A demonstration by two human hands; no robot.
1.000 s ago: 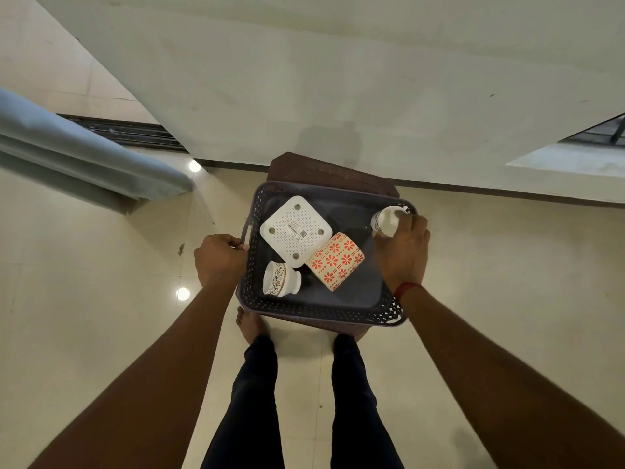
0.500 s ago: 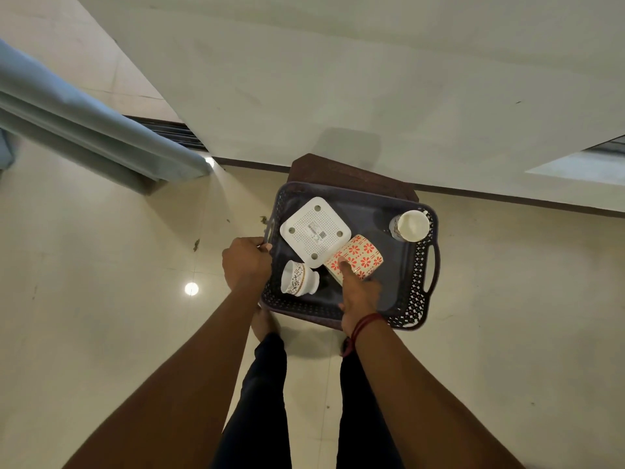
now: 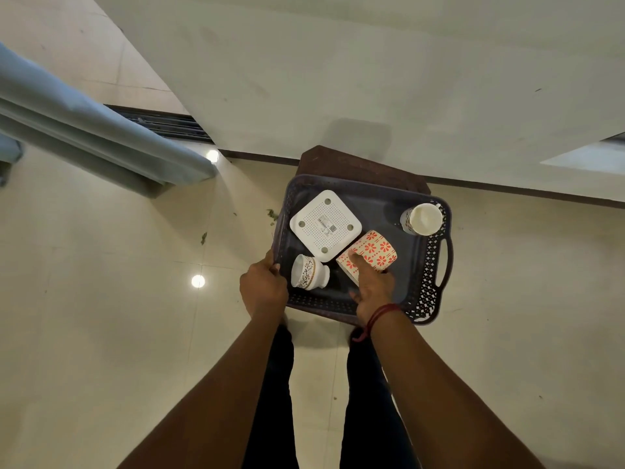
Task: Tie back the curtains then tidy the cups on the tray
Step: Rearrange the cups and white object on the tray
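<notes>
**Fallen flowered cup to be set upright on the tray**

The curtain step is judged done, since the grey-blue fabric curtain (image 3: pixel 101 140) is seen gathered into a narrow bundle at the left; the cups are now being tidied. The dark, rectangular plastic tray (image 3: pixel 426 292), with lattice-pierced walls and cut-out handles, is carried by a brown stool (image 3: pixel 355 165) against the wall.

The tray's left rim is gripped by the left hand (image 3: pixel 265 287), its fingers curled over the edge, so the tray is steadied. The right hand (image 3: pixel 372 289) is laid on the cream cylindrical cup printed with orange-red flowers (image 3: pixel 378 248), which lies on its side in the tray's middle, touching a white, square, perforated plastic device (image 3: pixel 324 225). The fingers (image 3: pixel 359 264) are curled over the cup's wall, with the thumb spread apart on the near side.

The cup should be rolled up onto its base rather than dragged, since its smooth round wall is likely to slip and knock the device. The tray should be kept pinned down meanwhile.

A small white footed cup with dark scrollwork (image 3: pixel 309 275) also lies tipped, just beside the left hand. A white glossy cup (image 3: pixel 422 220) stands upright in the far right corner.
</notes>
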